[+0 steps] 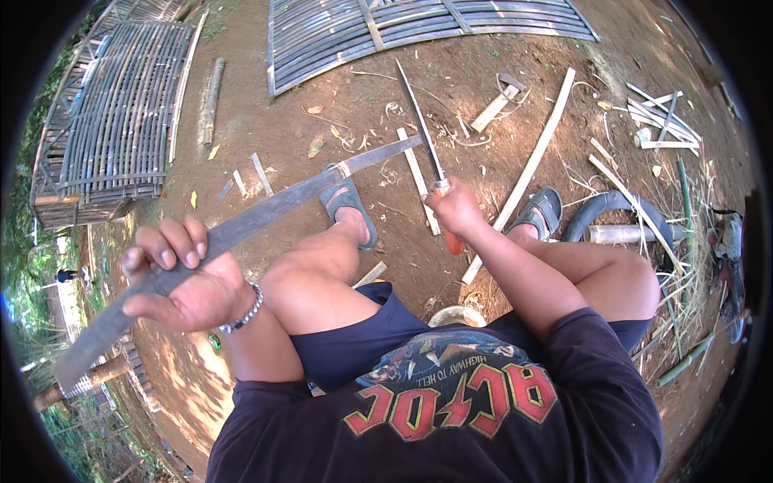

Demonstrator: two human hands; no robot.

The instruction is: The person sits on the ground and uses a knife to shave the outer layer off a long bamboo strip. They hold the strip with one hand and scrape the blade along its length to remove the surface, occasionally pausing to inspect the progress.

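Flat dark strip (282, 200) lies grasped in my left hand (201, 291), its far end at the knife (430, 153) clenched in my right hand (459, 208); nearer me, my shirt (451, 455) bears red lettering.

Bare reddish-brown earth (250, 121) carries everything here, dappled with light at the lower left. On it, between the sandals, lie a short pale strip (412, 171) and a longer one running away to the upper right. Near that strip's far end is a wooden-handled tool (493, 110), with curled shavings (352, 145) scattered around. Farther right, pale strips lie crossed in a loose pile (664, 121). Below them sits a curved black tire (581, 214), a tube (620, 233) within its curve. A log (212, 101) and a few leaves (316, 146) lie to the left.
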